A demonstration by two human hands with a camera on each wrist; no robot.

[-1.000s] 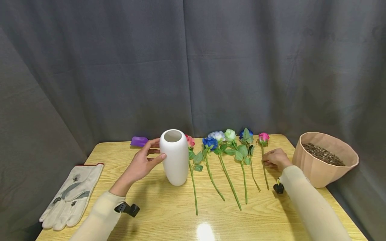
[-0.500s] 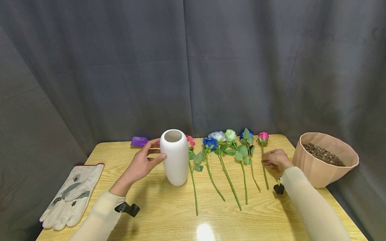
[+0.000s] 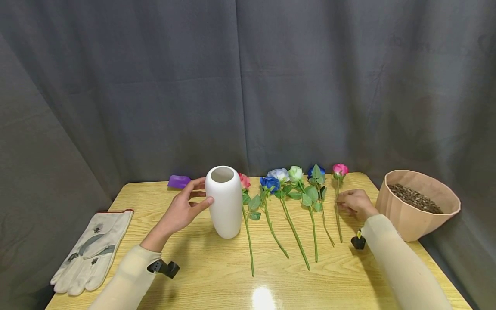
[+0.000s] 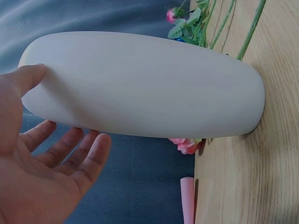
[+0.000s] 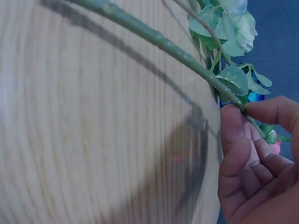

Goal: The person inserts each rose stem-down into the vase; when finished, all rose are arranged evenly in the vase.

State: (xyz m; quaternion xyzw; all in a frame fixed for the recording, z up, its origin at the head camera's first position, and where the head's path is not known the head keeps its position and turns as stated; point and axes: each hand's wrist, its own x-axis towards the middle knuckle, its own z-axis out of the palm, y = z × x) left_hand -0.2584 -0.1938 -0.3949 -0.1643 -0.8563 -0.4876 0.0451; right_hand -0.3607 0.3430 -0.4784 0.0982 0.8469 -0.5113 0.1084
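One pink flower (image 3: pixel 340 170), lying nearest the planter (image 3: pixel 395 219), is pinched by its stem (image 5: pixel 163 43) between the right hand's (image 3: pixel 354 201) thumb and forefinger; the left hand (image 3: pixel 180 213) holds the upright white vase (image 3: pixel 225 211) near its top. The step in hand seems to be picking up that flower (its stem stands off the table (image 3: pixel 209 275)); the next move probably calls for lifting clear of the leafy blue flower (image 3: pixel 316 172) beside it.

We're in plain cream sleeves (image 3: pixel 124 277), black strap (image 3: pixel 155 267) and chunky box (image 3: pixel 171 270) on the left one, another box (image 3: pixel 358 243) with a yellow bit (image 3: pixel 359 234) on the right.
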